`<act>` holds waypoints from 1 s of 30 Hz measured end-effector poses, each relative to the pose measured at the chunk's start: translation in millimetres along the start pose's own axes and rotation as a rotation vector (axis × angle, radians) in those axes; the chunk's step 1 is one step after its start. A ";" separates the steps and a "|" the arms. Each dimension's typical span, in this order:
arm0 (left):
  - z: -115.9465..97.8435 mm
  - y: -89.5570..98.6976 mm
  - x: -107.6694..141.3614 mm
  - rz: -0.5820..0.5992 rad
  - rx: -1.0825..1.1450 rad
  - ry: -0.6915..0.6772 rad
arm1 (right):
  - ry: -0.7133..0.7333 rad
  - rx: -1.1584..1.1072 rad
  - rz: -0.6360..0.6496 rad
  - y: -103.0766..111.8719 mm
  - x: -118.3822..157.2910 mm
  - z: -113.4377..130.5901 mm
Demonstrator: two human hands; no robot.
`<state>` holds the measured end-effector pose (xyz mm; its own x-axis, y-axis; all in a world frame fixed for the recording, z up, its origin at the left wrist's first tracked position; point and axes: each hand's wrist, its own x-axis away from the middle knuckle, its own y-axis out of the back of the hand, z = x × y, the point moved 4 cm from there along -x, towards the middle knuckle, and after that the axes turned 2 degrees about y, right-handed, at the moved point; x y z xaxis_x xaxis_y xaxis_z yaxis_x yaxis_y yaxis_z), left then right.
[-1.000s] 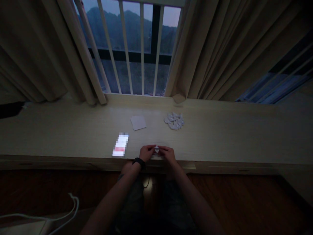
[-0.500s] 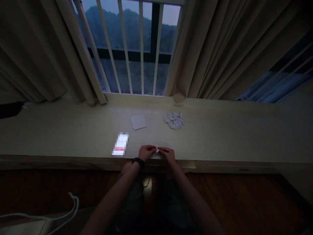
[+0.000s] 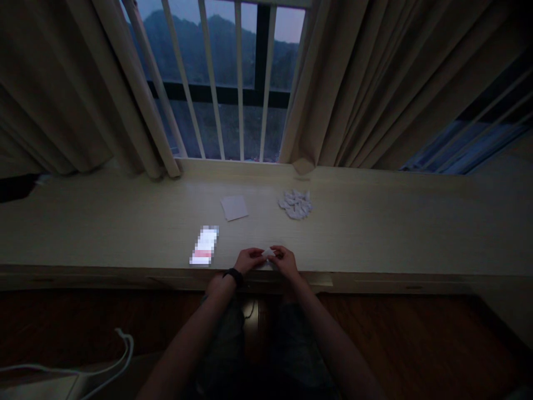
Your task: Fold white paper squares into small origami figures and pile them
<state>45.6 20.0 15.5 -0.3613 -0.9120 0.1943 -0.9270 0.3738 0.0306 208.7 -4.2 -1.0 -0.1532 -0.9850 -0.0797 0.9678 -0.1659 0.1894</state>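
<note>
A small white paper piece (image 3: 267,253) is between my two hands, close to the front edge of the pale counter (image 3: 375,233). My left hand (image 3: 249,259), with a black band on its wrist, pinches the paper's left side. On its right side the fingers of my right hand (image 3: 285,260) are closed on it. Beyond my hands lies a thin stack of square white paper (image 3: 234,208). To the right of that stack is a pile of small folded or crumpled white paper pieces (image 3: 296,204).
Left of my hands lies a lit phone (image 3: 204,245) with a blurred screen. Curtains (image 3: 341,83) and a barred window (image 3: 225,83) stand behind the counter. A dark object (image 3: 16,188) is at the far left; a white cable (image 3: 125,350) hangs lower left.
More of the white paper shows between my hands. My right fingers have shifted slightly around it, and the view has moved a little.
</note>
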 end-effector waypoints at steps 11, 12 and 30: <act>2.3 -1.5 -9.3 -0.034 -0.218 0.042 | -0.065 -0.066 0.125 -3.3 -5.2 -3.4; 2.6 -0.7 -9.3 -0.040 -0.222 0.049 | -0.080 -0.064 0.131 -3.3 -5.7 -3.9; 5.5 -2.8 -14.3 0.048 -0.147 0.149 | -0.118 -0.106 0.015 -9.4 -12.3 -6.5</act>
<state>52.8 31.1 7.2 -0.3753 -0.8617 0.3416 -0.8806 0.4465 0.1590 202.8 9.7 -8.2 -0.1545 -0.9872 0.0390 0.9849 -0.1508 0.0850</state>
